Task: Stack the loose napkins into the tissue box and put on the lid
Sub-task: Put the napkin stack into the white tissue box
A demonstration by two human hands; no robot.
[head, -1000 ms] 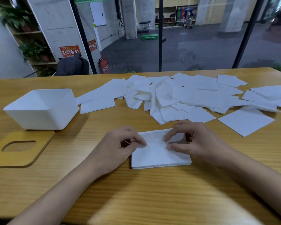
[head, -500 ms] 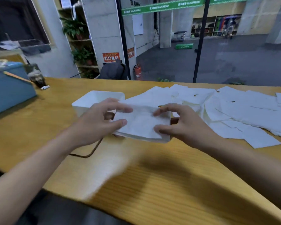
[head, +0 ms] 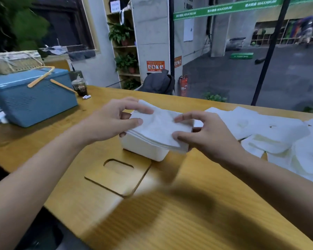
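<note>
wooden lid (head: 118,176) is lying flat on the table (head: 197,213), nearest. just past it, left hand (head: 108,123) & right hand (head: 206,136) are pinching a napkin stack (head: 159,129) by opposite edges, over the white box (head: 143,150) (top hidden). loose napkins (head: 271,134) are lying further right; blue basket (head: 31,98) far left.

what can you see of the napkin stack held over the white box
The napkin stack is a squarish pile of thin white paper sheets. Its layered edges show along the near side, and the top sheet is slightly wrinkled. It lies roughly flat, a little tilted, over the open top of the white tissue box, not yet down inside. The left hand grips its left edge and the right hand its right edge.
</note>
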